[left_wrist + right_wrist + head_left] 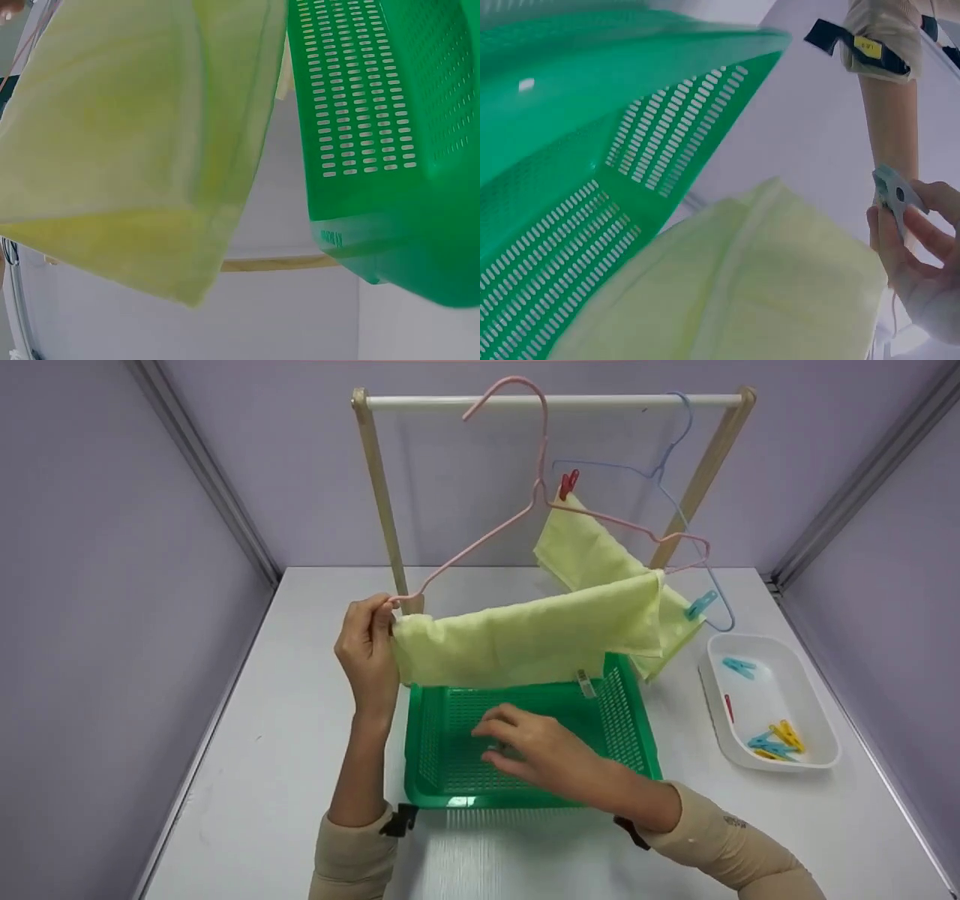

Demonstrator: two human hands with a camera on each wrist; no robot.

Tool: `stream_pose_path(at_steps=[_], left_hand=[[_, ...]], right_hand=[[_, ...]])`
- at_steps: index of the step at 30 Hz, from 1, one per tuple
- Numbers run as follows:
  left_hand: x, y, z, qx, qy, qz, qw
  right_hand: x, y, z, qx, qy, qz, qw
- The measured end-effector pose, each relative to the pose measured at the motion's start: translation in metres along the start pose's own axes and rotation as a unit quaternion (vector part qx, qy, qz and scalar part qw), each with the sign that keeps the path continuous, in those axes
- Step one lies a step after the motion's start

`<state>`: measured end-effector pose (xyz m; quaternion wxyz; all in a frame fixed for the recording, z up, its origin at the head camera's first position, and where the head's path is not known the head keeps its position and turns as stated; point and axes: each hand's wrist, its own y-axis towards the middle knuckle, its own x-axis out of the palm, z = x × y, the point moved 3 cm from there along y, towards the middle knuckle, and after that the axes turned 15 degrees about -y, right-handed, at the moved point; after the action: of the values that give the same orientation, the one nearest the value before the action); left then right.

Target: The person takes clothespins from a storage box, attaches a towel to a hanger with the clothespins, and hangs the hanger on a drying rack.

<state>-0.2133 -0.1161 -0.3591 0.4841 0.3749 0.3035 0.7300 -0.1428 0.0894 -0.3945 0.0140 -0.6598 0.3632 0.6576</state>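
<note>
My left hand (367,649) grips the left end of a pink wire hanger (480,544), fingers and thumb meeting around the wire. Folded over the hanger's lower bar hangs a pale yellow cloth (517,641), its left edge right beside those fingers. Lower down, above a green basket (420,791), is my right hand (536,746). In the right wrist view, the thumb and fingers of this right hand (930,247) pinch a pale blue-grey clothespin (894,196). That clothespin is mostly hidden by the fingers in the head view. The cloth (127,135) fills much of the left wrist view.
Behind, a blue hanger (679,510) hangs from a rack's white rod (600,403); a second yellow cloth (585,540) is clipped to it by a red clothespin (568,484) and a blue clothespin (701,605). At right, a white tray (709,690) holds several clothespins (772,742).
</note>
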Motion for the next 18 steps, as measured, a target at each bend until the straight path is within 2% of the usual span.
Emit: stream_pose_path(at_steps=[4,10,15,18], left_hand=[[-0.001,-0.001,0.001,0.001,0.003,-0.01,0.9999],[-0.002,-0.002,0.002,-0.003,0.009,-0.014,0.9998],[-0.003,-0.002,0.002,-0.006,-0.001,-0.015,0.9999],[-0.002,-0.002,0.003,-0.007,-0.006,-0.016,0.9998]], right_hand=[[-0.016,0.0,0.017,0.061,0.039,0.034,0.997],[-0.038,-0.006,0.046,0.141,0.103,0.042,0.984],[-0.061,-0.014,0.069,0.14,0.117,0.092,0.979],[-0.078,-0.02,0.082,0.14,0.126,0.144,0.971]])
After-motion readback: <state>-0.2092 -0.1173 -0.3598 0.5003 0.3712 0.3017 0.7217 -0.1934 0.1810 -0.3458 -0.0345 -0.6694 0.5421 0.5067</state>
